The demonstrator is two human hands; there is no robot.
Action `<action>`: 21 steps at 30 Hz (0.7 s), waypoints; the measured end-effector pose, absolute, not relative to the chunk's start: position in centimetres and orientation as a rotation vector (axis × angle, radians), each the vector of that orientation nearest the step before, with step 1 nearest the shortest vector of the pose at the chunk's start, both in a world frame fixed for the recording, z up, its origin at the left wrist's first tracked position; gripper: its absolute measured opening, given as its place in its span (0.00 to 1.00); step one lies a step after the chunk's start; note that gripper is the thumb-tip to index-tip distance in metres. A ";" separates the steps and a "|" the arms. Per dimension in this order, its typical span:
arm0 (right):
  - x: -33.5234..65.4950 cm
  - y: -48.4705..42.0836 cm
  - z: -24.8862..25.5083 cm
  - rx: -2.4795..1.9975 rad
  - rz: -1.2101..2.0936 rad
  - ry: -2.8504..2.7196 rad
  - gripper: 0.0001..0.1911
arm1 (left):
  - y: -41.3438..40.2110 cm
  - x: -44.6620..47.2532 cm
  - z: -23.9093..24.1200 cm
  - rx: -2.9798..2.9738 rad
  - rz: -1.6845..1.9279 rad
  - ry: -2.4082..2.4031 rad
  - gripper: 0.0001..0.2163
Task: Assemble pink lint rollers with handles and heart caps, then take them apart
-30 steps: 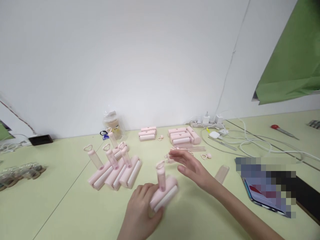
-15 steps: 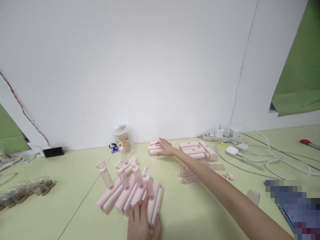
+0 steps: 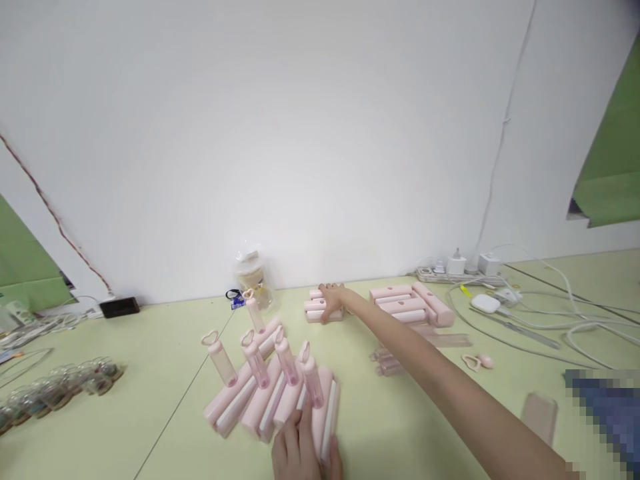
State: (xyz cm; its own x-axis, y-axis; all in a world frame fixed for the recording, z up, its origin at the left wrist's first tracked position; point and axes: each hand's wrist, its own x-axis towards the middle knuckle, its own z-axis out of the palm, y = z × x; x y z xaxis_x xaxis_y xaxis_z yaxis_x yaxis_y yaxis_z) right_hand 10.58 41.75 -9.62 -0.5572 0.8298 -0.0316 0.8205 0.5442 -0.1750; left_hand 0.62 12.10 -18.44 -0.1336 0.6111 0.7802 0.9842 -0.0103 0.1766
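My left hand (image 3: 303, 447), at the bottom centre, has its fingers and thumb closed around the near end of a pink and white cylindrical case (image 3: 327, 403). It is the rightmost in a row of several such cases lying side by side. Clear pink tubes (image 3: 285, 360) with heart-shaped loops on their caps stand upright on the row, one just ahead of my left fingers. Farther off, near the wall, my right hand (image 3: 332, 300) grips a small group of pink cases (image 3: 315, 313) from above, thumb on the near side. Its fingertips are partly hidden.
Right of my right hand lie more pink cases (image 3: 393, 291), with clear tubes (image 3: 450, 339) partly behind my forearm. A loose heart loop (image 3: 471, 362), chargers (image 3: 456, 265) and tangled cables are at right. A bagged cup (image 3: 250, 277) stands against the wall; clear round containers (image 3: 55, 390) are at left.
My right hand has come down onto the small far group of cases, its thumb now in front of them. My left hand keeps its grip. The whole view has shifted slightly.
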 end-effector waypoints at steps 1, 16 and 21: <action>10.6 41.3 -9.7 -1.436 0.254 -2.725 0.17 | 12.0 0.8 -18.3 -1.616 -0.996 -1.817 0.16; 17.3 29.2 -4.0 -1.057 0.141 -2.573 0.50 | 10.9 0.2 -16.2 -1.771 -1.011 -1.884 0.16; 22.5 20.2 -5.1 -0.749 0.119 -2.747 0.49 | 9.2 2.0 -14.7 -1.889 -1.297 -1.530 0.28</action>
State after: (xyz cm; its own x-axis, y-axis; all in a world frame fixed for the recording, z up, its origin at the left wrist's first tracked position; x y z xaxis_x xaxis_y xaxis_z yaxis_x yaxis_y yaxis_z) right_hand 22.51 20.19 -5.11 -0.8223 0.5081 0.2562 0.4841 0.8613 -0.1545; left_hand 1.97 9.20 -14.71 -0.0211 0.5561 0.8308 0.9108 -0.3321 0.2454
